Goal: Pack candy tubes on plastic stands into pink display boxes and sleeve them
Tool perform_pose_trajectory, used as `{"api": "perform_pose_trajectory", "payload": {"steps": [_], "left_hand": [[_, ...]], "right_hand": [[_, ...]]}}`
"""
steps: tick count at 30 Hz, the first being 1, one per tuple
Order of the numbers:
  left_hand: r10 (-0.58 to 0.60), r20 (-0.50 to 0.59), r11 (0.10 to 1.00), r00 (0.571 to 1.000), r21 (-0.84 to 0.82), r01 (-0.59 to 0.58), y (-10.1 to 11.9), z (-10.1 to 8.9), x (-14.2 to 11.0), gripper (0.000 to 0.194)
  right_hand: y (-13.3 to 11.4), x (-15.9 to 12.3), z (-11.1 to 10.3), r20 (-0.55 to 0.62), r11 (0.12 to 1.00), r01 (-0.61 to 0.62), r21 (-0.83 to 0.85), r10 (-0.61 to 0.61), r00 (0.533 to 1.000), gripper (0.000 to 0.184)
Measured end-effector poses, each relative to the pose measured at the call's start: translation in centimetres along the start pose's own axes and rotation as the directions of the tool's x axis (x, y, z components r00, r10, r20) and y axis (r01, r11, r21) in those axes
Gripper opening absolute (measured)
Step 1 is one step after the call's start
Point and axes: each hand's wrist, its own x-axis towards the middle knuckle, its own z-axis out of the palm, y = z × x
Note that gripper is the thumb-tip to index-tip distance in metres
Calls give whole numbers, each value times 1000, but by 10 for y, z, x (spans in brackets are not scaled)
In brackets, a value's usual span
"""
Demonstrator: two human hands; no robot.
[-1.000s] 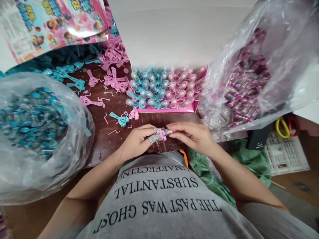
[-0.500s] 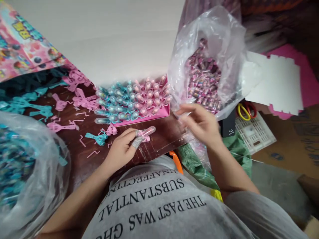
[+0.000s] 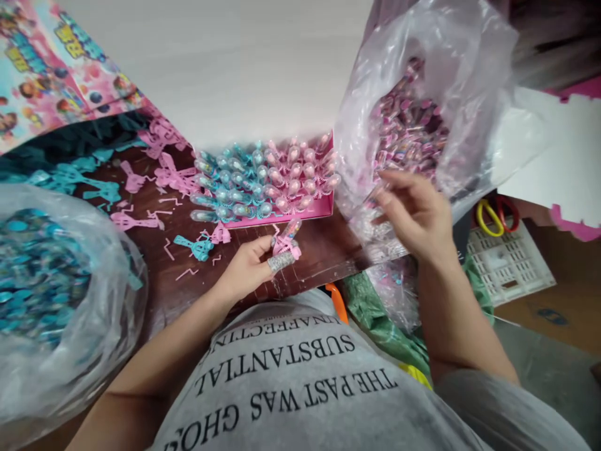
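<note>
My left hand (image 3: 256,266), with grey tape wrapped on its fingers, pinches a pink plastic toy (image 3: 286,244) that has a clear capsule with coloured bits at its top. This sits just in front of a pink display box (image 3: 300,212), where blue and pink capsule-topped toys stand in rows. My right hand (image 3: 416,213) is at the near side of a clear plastic bag (image 3: 483,106) of small pink-ended capsules (image 3: 410,141). Its thumb and fingers are pinched around something translucent, blurred and hard to make out.
Loose pink pieces (image 3: 176,175) and blue pieces (image 3: 195,245) lie on the dark table (image 3: 164,300). A second bag (image 3: 117,313) of blue-ended capsules stands at the left. Scissors (image 3: 489,218) rest on a white plastic grid (image 3: 521,269) at the right.
The view has shifted, so the box and bags sit elsewhere in the picture. The toy in my left hand now tilts more upright. My right hand has moved up alongside the bag.
</note>
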Motion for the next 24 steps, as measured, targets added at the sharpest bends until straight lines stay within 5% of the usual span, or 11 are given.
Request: {"api": "perform_pose_trajectory", "payload": {"steps": [3,5,11,15,19,22,24], "left_hand": [[-138,80,979,987,-140,149,2,2,0,30],[-150,99,971,984,-171,165,5,6,1,30],[-11,73,991,997,-130,21,9,5,-4,26],[137,-11,988,991,-71,-138,-1,1,-8,19],[489,-41,824,871,350,-446,-13,-3,-12,11],[649,40,586,759,610,-533,-18,-6,-12,13],[682,77,511,727,660,-550,-18,-6,-11,14]], "right_hand": [[-36,-31,14,214,938,33,345,-113,970,26],[-46,-36,23,275,922,89,377,-203,940,22],[-48,-22,29,315,899,306,314,-403,859,26],[-52,-25,35,313,906,305,292,-392,865,22],[-54,-36,44,355,942,55,331,-179,917,19],[-52,-40,50,511,882,-302,361,83,855,44],[-50,-41,51,554,837,-413,360,164,816,60]]}}
